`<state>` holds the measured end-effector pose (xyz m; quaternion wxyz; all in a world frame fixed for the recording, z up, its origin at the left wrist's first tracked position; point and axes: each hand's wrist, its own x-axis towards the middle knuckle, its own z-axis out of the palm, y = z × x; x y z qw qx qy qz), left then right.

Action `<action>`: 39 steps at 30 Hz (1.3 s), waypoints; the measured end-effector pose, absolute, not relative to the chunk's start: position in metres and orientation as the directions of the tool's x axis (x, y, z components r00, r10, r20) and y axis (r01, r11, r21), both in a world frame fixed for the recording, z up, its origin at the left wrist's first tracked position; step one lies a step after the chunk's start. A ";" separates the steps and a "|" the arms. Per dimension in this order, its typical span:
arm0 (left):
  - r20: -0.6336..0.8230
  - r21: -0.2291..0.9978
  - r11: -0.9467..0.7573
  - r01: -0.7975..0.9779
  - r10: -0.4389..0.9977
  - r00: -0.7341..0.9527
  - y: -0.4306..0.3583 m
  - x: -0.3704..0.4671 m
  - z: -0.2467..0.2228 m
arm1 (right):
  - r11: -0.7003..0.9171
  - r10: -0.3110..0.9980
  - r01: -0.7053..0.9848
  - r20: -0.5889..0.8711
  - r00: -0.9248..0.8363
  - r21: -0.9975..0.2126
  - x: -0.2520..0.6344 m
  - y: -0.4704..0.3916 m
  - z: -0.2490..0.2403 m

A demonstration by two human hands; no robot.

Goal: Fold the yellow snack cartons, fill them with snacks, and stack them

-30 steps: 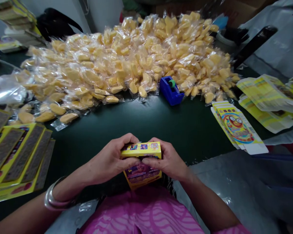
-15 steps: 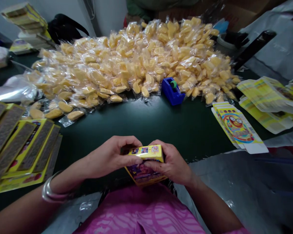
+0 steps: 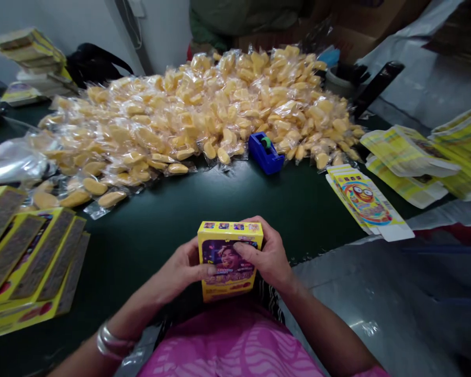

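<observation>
1. Landmark = blue tape dispenser (image 3: 266,153), on dark green bench (image 3: 180,207) at near edge of the heap; prob parked there to be in reach w/o sitting under the hands
2. Printed yellow box (image 3: 228,262): near side of dispenser, a bit L, held up in front of pink top (image 3: 235,345); narrow face w/ small pics up, broad purple face this way, prob so top edge & front both show; can't tell if its base touches anything
3. L grip (image 3: 182,269): closed on box's L side, thumb flat on lower front; looks like a low steadying hold
4. R grip (image 3: 272,256): closed on box's upper R corner, thumb across front, other fingers behind; set higher than L, likely so the two balance & box doesn't tip
5. Bagged yellow pieces (image 3: 200,115): heaped beyond dispenser, spreading far L; slick bags prob won't stack, hence loose mound
6. Goggle-eyed cartoon cartons (image 3: 363,201): R & near side of dispenser, flat, overlapped, prob so edges are easy to pinch; more flat cartons (image 3: 410,152) further R
7. Yellow packs w/ grey-brown panels (image 3: 39,256): well L & near side of dispenser, overlapped in rows, prob to save space; contents n/k
</observation>
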<state>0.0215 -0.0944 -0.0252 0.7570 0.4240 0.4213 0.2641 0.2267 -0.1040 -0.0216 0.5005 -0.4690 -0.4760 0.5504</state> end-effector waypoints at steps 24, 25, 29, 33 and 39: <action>0.192 0.426 -0.179 0.887 0.976 0.105 0.067 -0.050 -0.026 | 0.164 0.871 0.752 -0.265 -0.414 -0.639 0.311 -0.003 -0.019; 0.199 0.379 -0.203 0.903 0.971 0.135 0.079 -0.046 -0.029 | 0.200 0.891 0.792 -0.229 -0.392 -0.577 0.310 0.001 -0.019; 0.177 0.264 -0.252 0.931 0.962 0.210 0.115 -0.038 -0.042 | 0.358 0.884 0.806 -0.107 -0.455 -0.471 0.298 -0.013 -0.028; 0.169 0.227 -0.296 0.928 0.950 0.262 0.120 -0.041 -0.042 | 0.331 0.926 0.871 -0.054 -0.374 -0.362 0.285 -0.036 -0.042; 0.199 0.248 -0.478 0.843 0.876 0.439 0.043 -0.020 -0.030 | 0.383 0.901 0.821 -0.026 -0.433 -0.423 0.300 -0.045 -0.050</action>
